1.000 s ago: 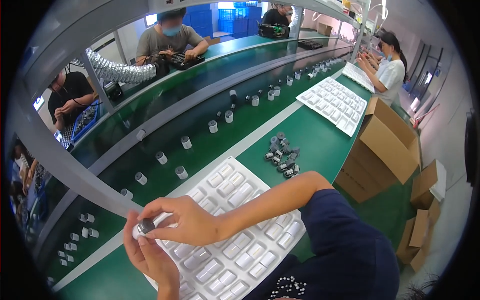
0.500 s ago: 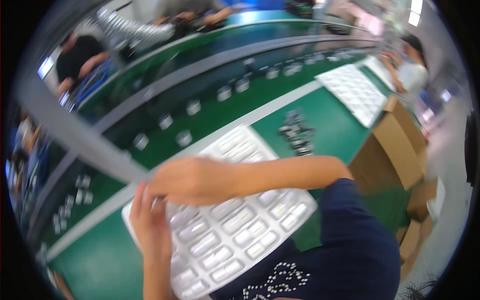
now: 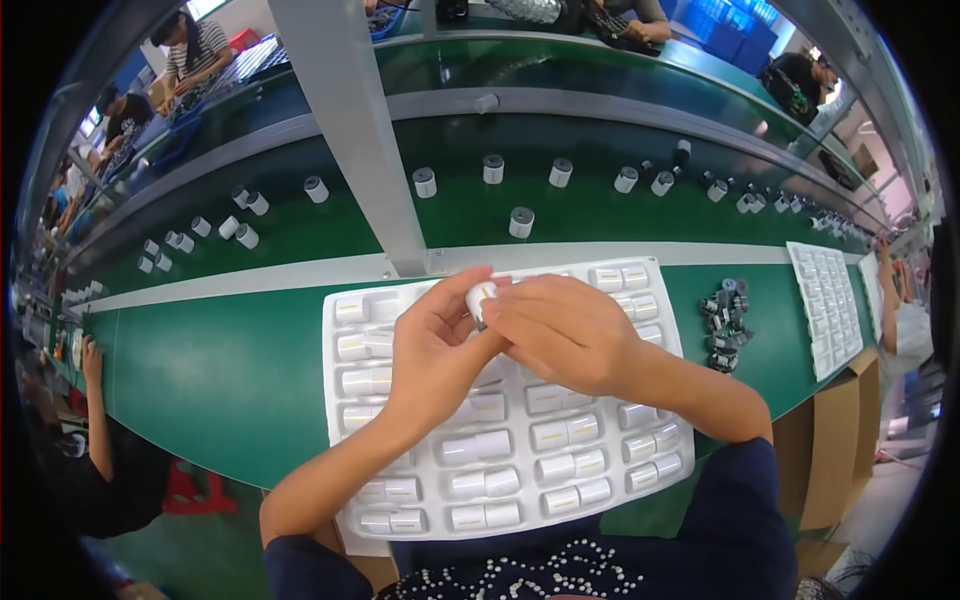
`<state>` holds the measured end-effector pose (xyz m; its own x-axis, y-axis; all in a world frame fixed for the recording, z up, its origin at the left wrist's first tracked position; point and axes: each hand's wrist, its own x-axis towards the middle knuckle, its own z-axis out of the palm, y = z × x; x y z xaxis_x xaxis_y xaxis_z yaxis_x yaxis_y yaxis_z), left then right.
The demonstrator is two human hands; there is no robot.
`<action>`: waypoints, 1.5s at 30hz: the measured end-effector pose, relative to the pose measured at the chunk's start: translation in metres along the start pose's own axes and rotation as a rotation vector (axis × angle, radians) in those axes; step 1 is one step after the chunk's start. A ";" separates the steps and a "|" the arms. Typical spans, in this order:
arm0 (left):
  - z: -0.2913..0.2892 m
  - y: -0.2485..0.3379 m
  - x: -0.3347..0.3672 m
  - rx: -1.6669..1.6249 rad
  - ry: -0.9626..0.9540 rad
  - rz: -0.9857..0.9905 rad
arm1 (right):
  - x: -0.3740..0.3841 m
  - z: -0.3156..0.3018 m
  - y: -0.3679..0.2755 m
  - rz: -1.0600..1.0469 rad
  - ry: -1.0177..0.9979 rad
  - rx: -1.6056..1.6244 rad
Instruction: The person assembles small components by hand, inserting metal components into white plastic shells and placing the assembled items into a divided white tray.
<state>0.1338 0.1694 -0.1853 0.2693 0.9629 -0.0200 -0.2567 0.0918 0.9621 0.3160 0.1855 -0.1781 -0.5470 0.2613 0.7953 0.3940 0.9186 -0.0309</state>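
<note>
Over the far middle of a white molded tray (image 3: 432, 490), my two hands meet on a small white cylinder (image 3: 481, 294) with a yellowish mark. My left hand (image 3: 437, 345) curls around it from the left, thumb and fingers closed. From the right, my right hand (image 3: 570, 330) pinches it with the fingertips; a darker bit shows just below, too small to make out. Both hands hide part of the tray. White cylinders (image 3: 475, 446) lie on their sides in its pockets, mostly in pairs.
A pile of small dark parts (image 3: 725, 325) lies on the green table right of the tray. Beyond the pale rail, a green conveyor (image 3: 450, 215) carries several white cylinders with grey tops. A metal post (image 3: 340, 110) stands ahead. Another filled tray (image 3: 826, 310) and cardboard boxes (image 3: 835, 450) are right. Co-workers sit around.
The view has turned and levelled. Earlier my right forearm lay across the tray and both hands were at its left side; now they are together over its far middle, with the white cylinder showing.
</note>
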 end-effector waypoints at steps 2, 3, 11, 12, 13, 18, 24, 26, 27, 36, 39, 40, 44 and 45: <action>-0.003 0.000 -0.001 0.055 -0.021 -0.024 | -0.001 0.003 0.003 0.021 -0.037 0.069; -0.004 -0.001 0.000 0.114 -0.052 -0.051 | 0.000 0.003 0.005 0.024 -0.043 0.053; -0.065 0.031 0.003 1.266 0.024 0.442 | -0.025 -0.029 0.133 0.770 -0.217 -0.077; -0.076 0.033 0.000 1.400 0.093 0.439 | -0.039 -0.037 0.153 0.871 -0.286 -0.120; -0.090 0.032 -0.002 1.401 0.084 0.455 | -0.053 -0.037 0.164 0.874 -0.273 -0.133; -0.128 0.018 0.003 1.398 0.064 0.290 | -0.066 -0.042 0.176 0.834 -0.430 -0.075; -0.121 0.040 0.027 1.349 -0.027 0.157 | -0.068 -0.087 0.291 0.811 -0.203 -0.156; -0.114 0.042 0.030 1.374 -0.052 0.117 | -0.095 -0.088 0.322 0.575 -0.610 -0.532; -0.115 0.043 0.031 1.408 -0.057 0.070 | -0.092 -0.083 0.329 0.711 -0.749 -0.381; -0.097 0.039 0.022 1.198 0.123 0.312 | -0.080 -0.074 0.339 1.151 0.024 0.482; -0.087 0.040 0.017 0.783 0.113 0.246 | -0.043 -0.071 0.279 1.206 0.336 0.706; -0.080 0.040 0.016 0.481 0.062 0.211 | -0.041 -0.074 0.264 1.209 0.341 0.699; -0.041 0.035 0.013 -0.014 -0.032 -0.009 | -0.040 -0.065 0.197 1.281 0.432 1.298; -0.032 0.035 0.011 -0.164 -0.014 -0.076 | -0.036 -0.061 0.177 1.290 0.429 1.512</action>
<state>0.0984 0.1909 -0.1603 0.3061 0.9481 -0.0858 -0.3830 0.2052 0.9007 0.4507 0.3202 -0.1752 -0.2443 0.9688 -0.0419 -0.5986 -0.1847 -0.7795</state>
